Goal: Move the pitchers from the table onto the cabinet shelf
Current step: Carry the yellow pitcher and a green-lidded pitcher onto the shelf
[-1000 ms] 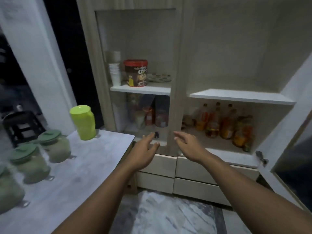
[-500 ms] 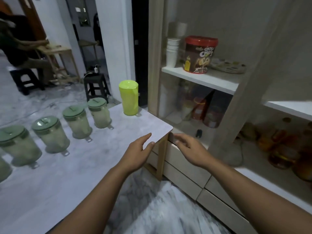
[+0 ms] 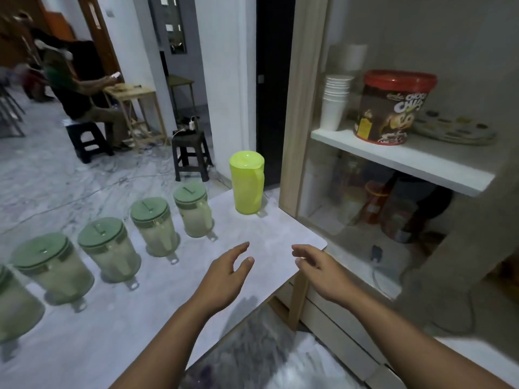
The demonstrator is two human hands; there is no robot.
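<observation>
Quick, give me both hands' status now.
Left hand: open, holding nothing, above the table.
Right hand: open, holding nothing.

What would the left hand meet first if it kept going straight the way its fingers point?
Probably the bright yellow-green plastic pitcher at the table's far corner. The left hand points up and slightly right over bare white tabletop, with nothing between, though depth is hard to judge.

Both bare forearms are reaching up from the bottom edge toward the middle of the frame. The left hand (image 3: 226,276) is hanging open, fingers loosely spread, thumb apart. The right hand (image 3: 318,269) is doing likewise, palm turned inward, holding nothing.
</observation>
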